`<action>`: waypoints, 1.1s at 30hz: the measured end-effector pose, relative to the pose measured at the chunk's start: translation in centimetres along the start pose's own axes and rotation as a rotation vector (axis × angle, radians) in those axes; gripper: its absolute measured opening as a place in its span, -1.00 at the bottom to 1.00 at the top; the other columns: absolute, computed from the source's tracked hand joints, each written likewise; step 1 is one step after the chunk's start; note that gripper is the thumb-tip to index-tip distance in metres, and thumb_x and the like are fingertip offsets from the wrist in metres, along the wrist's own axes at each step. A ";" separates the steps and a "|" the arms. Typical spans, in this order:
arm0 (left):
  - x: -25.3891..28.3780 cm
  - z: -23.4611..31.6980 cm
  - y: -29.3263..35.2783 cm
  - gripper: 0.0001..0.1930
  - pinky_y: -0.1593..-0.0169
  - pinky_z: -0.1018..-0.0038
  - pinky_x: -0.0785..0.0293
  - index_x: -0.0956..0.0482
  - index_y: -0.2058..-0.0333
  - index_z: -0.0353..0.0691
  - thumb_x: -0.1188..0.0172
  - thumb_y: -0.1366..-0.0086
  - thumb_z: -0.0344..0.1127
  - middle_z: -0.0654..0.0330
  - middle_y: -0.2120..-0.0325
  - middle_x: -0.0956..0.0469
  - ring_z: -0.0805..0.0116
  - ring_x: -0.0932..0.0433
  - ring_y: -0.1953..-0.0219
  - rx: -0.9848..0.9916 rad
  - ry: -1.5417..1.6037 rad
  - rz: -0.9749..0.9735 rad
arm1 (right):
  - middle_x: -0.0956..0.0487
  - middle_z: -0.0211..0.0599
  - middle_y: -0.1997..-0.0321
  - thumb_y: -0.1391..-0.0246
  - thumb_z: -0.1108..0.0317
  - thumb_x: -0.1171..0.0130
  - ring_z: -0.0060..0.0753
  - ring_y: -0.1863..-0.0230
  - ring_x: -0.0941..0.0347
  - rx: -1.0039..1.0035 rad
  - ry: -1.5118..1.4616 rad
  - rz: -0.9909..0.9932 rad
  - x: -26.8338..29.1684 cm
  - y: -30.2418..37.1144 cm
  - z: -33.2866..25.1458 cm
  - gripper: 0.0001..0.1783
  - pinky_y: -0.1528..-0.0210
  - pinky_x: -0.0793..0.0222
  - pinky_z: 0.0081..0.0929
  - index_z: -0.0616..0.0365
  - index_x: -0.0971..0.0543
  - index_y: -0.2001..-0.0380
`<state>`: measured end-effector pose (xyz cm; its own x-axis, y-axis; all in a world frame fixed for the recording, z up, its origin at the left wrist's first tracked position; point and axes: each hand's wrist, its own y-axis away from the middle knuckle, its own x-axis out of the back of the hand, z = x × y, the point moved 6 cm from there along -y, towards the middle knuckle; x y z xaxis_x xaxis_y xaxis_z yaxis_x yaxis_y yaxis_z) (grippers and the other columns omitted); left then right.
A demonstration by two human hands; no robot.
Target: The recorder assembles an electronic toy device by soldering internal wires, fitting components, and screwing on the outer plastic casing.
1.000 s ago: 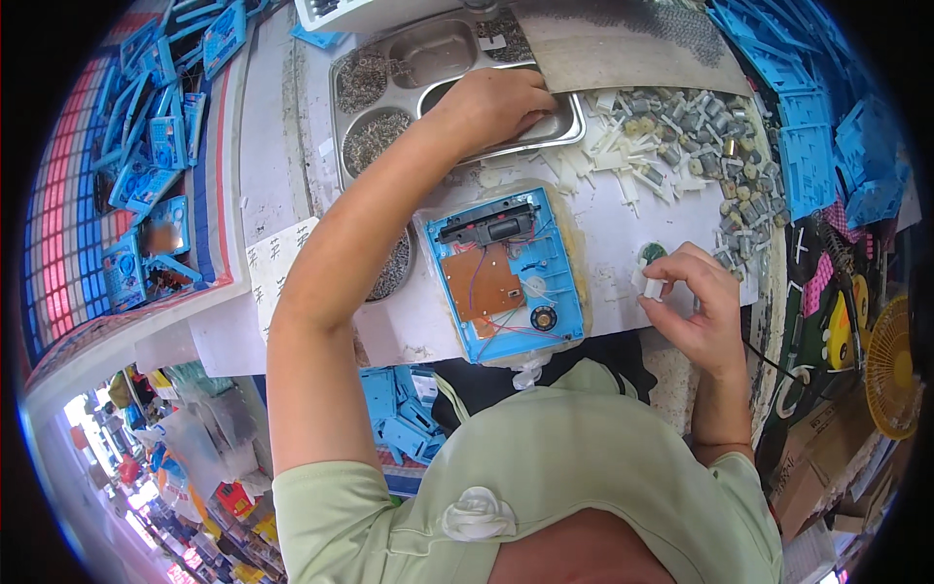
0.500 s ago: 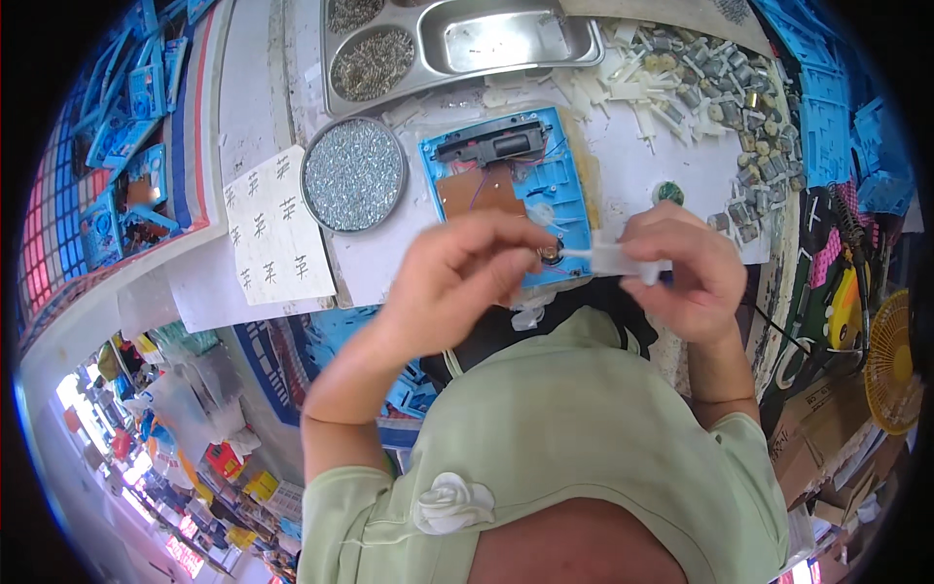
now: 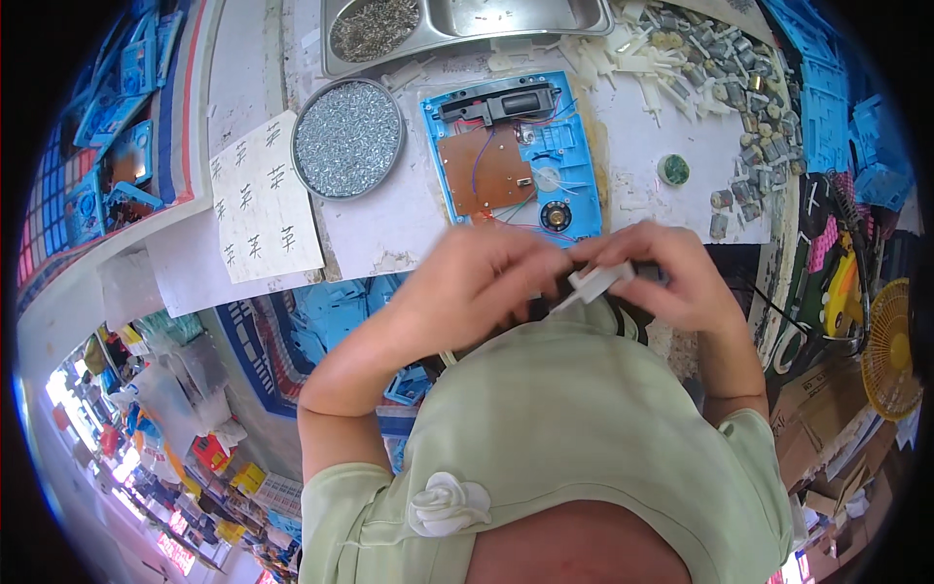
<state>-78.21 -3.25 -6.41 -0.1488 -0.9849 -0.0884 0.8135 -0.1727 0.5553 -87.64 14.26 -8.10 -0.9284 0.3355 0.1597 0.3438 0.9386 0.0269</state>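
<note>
A white plastic piece (image 3: 605, 281) with a thin stem is pinched in the fingers of my right hand (image 3: 671, 277). It is tilted, its stem pointing down and left toward my body. Beside it is my left hand (image 3: 496, 282), fingers curled and blurred; whether they hold anything cannot be made out. Both hands are at the table's front edge, just below an open blue plastic casing (image 3: 581, 185). Inside the casing lie a brown circuit board (image 3: 482, 170), a black elongated housing (image 3: 506, 103), thin wires and a small round black part (image 3: 556, 216).
Left of the casing stand a round tray of small silvery parts (image 3: 348, 138) and a handwritten paper sheet (image 3: 263, 200). A metal tray (image 3: 428, 51) with screws is behind. Small motors (image 3: 749, 107), white plastic parts (image 3: 637, 58) and a green round object (image 3: 672, 169) lie right.
My hands have come back from over the casing toward my body, uncovering its lower part. The white piece has swung from level to slanting down. The table scene sits slightly higher in view.
</note>
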 end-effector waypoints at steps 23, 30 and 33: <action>3.9 -0.5 -3.2 -0.82 0.15 0.31 -0.24 -0.61 0.43 -0.09 -0.47 -0.01 -0.42 0.31 0.43 -0.58 0.26 -0.51 0.30 -0.842 -0.920 0.901 | -0.55 -0.29 0.28 0.37 0.58 -0.40 -0.11 0.16 -0.44 0.295 0.906 0.160 2.7 -6.4 -3.9 -0.65 0.15 -0.45 -0.28 0.18 -0.62 0.36; 4.1 -1.0 -3.4 -0.81 0.12 0.31 -0.23 -0.61 0.42 -0.09 -0.47 -0.01 -0.40 0.31 0.42 -0.58 0.25 -0.51 0.29 -0.853 -0.880 0.903 | -0.55 -0.27 0.26 0.34 0.55 -0.41 -0.10 0.14 -0.42 0.348 0.870 0.035 2.4 -8.0 -3.3 -0.66 0.14 -0.43 -0.30 0.19 -0.64 0.35; 4.1 -1.1 -3.2 -0.81 0.11 0.31 -0.23 -0.61 0.42 -0.08 -0.48 -0.01 -0.40 0.31 0.43 -0.57 0.25 -0.51 0.29 -0.852 -0.860 0.909 | -0.57 -0.33 0.30 0.28 0.47 -0.41 -0.19 0.13 -0.42 0.342 0.686 0.072 3.6 -8.0 -1.4 -0.75 0.12 -0.44 -0.29 0.14 -0.66 0.40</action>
<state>-80.83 -6.79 -9.52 0.5405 -0.5027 0.6746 0.8349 0.2217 -0.5037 -93.54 7.90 -6.35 -0.5718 0.3765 0.7289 0.2336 0.9264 -0.2953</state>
